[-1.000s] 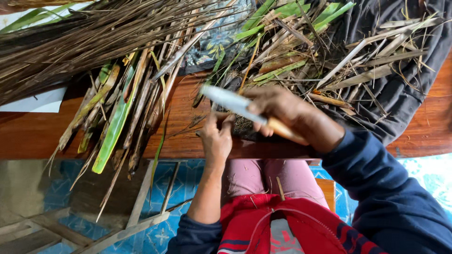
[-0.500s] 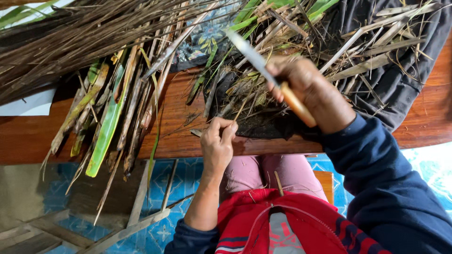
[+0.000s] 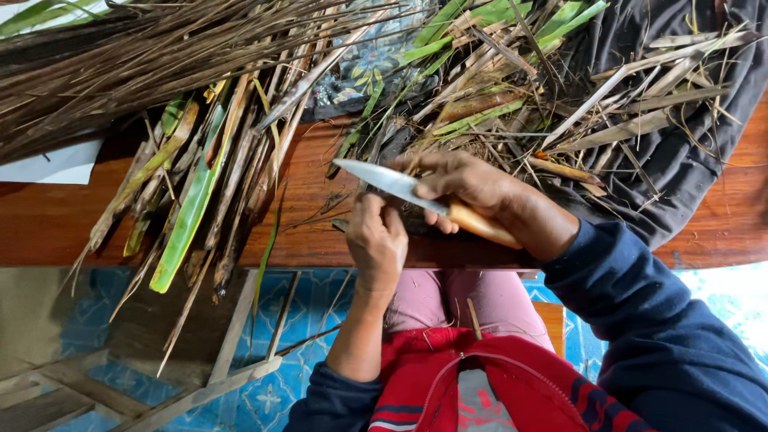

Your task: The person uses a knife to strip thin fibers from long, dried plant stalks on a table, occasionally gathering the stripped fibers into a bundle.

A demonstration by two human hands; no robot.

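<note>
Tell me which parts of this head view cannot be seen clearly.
- What the left hand pinches on the wooden table: hidden under its fingers.
- The knife handle: mostly covered by the right hand.
- The bundle of dry stalks: cut off by the top and left edges.
- The dark cloth: cut off by the right edge.

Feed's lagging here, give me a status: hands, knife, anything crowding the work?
Right hand gripping knife, blade pointing left. Left hand pinching a thin strip at the wooden bench edge. Dry leaves piled close on both sides.
</note>
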